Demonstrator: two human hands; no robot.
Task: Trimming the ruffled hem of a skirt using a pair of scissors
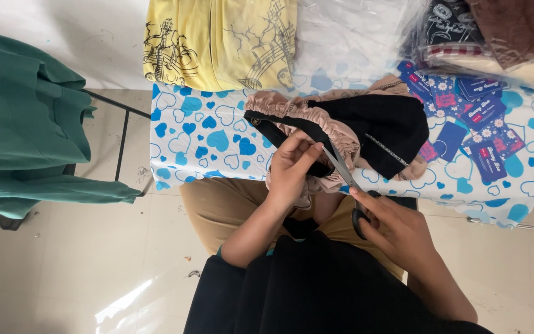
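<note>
Leftmost, a heap of soft teal garments [26, 124] hangs folded over a thin black metal rack [122, 133] above a pale, glossy tiled floor [75, 272]. Beside it stands the surface [205, 139], covered in a smooth white cloth printed with blue hearts, and at its far edge lie folded yellow shirts [217, 40] of matte cotton with dark line drawings. Near the front edge of the surface, the left hand [292, 170] has its grip closed, thumb and fingers pinched on the gathered rim of a cap-like cloth piece [353, 127], whose ruffled, shiny beige satin edge curls around a flat black knit body. The piece rests partly on the surface and partly over the person's lap, where tan trousers [224, 204] show. Slim metal scissors [344, 170] with black loop handles point up and left, their tips meeting the cloth right at the left fingertips; how far the blades are apart I cannot tell. The right hand [397, 232] has its grip wrapped through those handles, forefinger stretched along the shank. Farther right, small blue card tags [477, 124] with daisy prints lie scattered and overlapping on the surface, and behind them sit crinkled clear plastic bags [502, 43] holding dark and brown knitted fabrics.
</note>
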